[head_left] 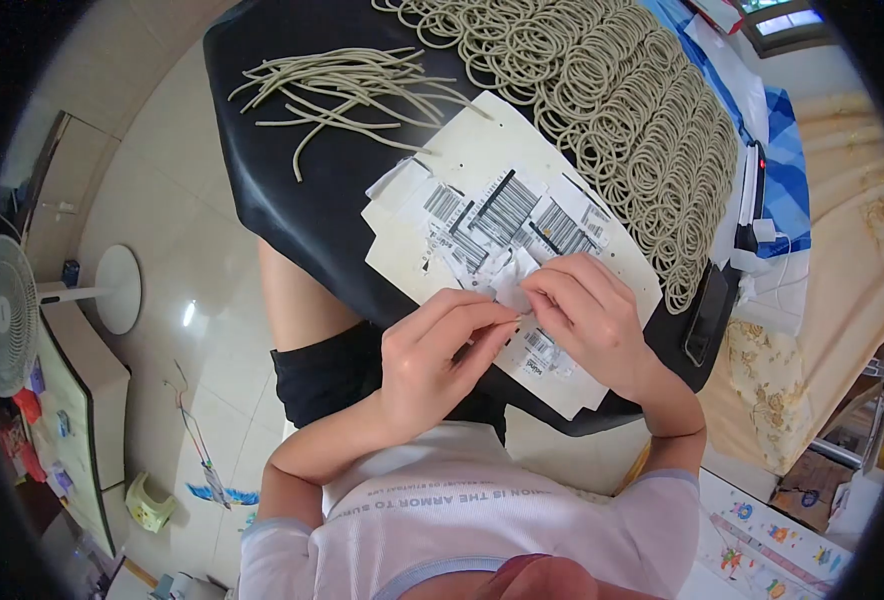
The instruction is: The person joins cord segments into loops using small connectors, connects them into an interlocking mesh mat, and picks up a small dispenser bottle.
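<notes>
My left hand (pixel 440 352) is closed in a pinch, thumb and forefinger tips together. What it holds, if anything, is too small to make out. My right hand (pixel 590 318) pinches too, its fingertips almost meeting the left ones, and its grip is hidden. Both are above a cream cardboard sheet (pixel 402 225) with printed barcode labels (pixel 507 208). A crumpled white scrap (pixel 514 278) lies just beyond the fingertips. Past the sheet, at the back left, is a loose pile of straight beige cords (pixel 337 85). Many beige cord rings (pixel 627 110) lie in overlapping rows at the back right.
The black-covered table (pixel 292 230) carries all this. A dark phone (pixel 707 315) rests at its right edge, near a power strip (pixel 750 195) and a white charger (pixel 765 231). To the left, a white fan (pixel 10 315) stands on the tiled floor (pixel 177 260).
</notes>
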### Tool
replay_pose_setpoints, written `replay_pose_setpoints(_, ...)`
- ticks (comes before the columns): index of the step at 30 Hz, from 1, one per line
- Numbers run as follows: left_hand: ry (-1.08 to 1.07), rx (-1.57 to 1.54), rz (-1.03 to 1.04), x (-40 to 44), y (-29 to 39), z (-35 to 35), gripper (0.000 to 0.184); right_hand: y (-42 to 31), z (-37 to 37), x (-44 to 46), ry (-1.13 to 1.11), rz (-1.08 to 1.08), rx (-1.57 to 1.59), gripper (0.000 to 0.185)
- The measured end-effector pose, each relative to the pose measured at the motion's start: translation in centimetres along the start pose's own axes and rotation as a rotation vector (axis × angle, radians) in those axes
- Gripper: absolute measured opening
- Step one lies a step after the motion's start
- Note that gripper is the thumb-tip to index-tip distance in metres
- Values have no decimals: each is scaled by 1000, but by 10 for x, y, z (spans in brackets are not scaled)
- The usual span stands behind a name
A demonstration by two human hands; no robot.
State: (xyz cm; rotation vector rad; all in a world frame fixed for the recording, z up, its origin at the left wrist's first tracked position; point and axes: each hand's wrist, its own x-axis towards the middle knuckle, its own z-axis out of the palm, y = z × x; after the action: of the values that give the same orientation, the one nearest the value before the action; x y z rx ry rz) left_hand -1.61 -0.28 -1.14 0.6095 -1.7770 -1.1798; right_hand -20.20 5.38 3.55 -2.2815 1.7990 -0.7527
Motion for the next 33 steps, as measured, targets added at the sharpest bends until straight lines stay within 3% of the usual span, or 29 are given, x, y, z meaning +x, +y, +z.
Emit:
replay_pose_setpoints(13, -78, -492, -463, 5, 11, -13, 10, -16, -17, -7, -30, 192, 508, 15)
replay_pose_setpoints(33, -65, -487, -447, 5, 12, -12, 10, -14, -6, -11, 52, 103, 463, 17)
